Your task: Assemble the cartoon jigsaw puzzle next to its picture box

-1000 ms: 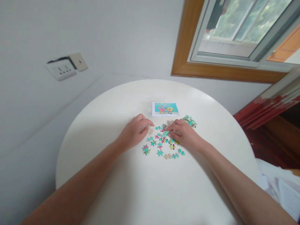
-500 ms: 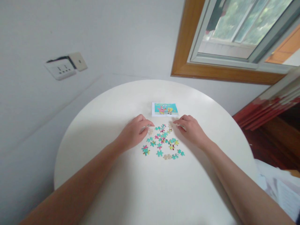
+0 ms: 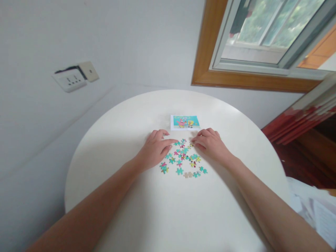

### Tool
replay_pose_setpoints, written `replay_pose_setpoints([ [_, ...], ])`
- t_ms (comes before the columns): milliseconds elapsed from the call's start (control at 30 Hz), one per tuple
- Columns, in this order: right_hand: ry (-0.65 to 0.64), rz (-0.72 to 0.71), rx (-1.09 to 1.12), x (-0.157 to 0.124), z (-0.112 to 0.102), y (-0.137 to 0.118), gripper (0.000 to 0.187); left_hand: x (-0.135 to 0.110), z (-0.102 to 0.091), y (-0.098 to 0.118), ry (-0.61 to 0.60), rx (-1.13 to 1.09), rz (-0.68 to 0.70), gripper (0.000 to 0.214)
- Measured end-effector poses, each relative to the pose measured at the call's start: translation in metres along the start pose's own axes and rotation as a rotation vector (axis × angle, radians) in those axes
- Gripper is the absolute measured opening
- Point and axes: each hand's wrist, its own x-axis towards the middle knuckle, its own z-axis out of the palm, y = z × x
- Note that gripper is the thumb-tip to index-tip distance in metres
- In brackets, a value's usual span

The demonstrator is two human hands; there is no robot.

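Observation:
Many small jigsaw puzzle pieces (image 3: 179, 171), mostly teal with pink, yellow and beige ones, lie loose on the white round table (image 3: 168, 210). At the left of the scattered pieces is my left hand (image 3: 153, 148), its fingers apart and the index finger stretched to the teal pieces at the top. My right hand (image 3: 211, 144) is at the upper right of the pieces, thumb and fingertips drawn together on a puzzle piece that is mostly hidden, beside a yellow one (image 3: 190, 146). Just beyond both hands lies a picture card (image 3: 185, 122) with two cartoon figures.
A wall socket (image 3: 69, 80) is on the wall at the left. The wood-framed window (image 3: 257, 82) stands behind the table at the right. Red and white curtain (image 3: 296, 119) and papers (image 3: 304, 196) are beyond the table's right edge.
My left hand has spread its fingers and reached slightly right, covering a beige piece. My right hand has moved slightly left and its fingertips have closed together.

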Motion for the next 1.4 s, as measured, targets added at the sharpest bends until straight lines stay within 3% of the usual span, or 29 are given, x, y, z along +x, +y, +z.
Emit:
replay_pose_setpoints([
  [400, 0.019, -0.041, -0.11, 0.0, -0.006, -0.004, 0.016, 0.0, -0.004, -0.007, 0.037, -0.031, 0.025, 0.025],
  [567, 0.021, 0.004, 0.034, -0.001, -0.008, 0.002, 0.015, 0.001, -0.009, 0.002, 0.02, -0.119, 0.061, 0.027],
  [767, -0.084, -0.029, 0.181, -0.003, -0.011, 0.003, 0.017, 0.001, -0.009, 0.01, -0.043, -0.184, 0.131, 0.029],
  [933, 0.008, 0.02, 0.111, -0.005, -0.022, -0.004, 0.012, 0.001, -0.01, 0.009, -0.042, -0.178, 0.115, 0.029],
  [1133, -0.182, -0.215, 0.305, -0.007, -0.032, -0.016, 0.017, 0.0, -0.011, 0.01, -0.09, -0.208, 0.151, 0.029],
  [1400, -0.276, -0.188, 0.221, -0.011, -0.033, -0.017, 0.019, 0.001, -0.014, 0.009, -0.142, -0.243, 0.19, 0.041],
])
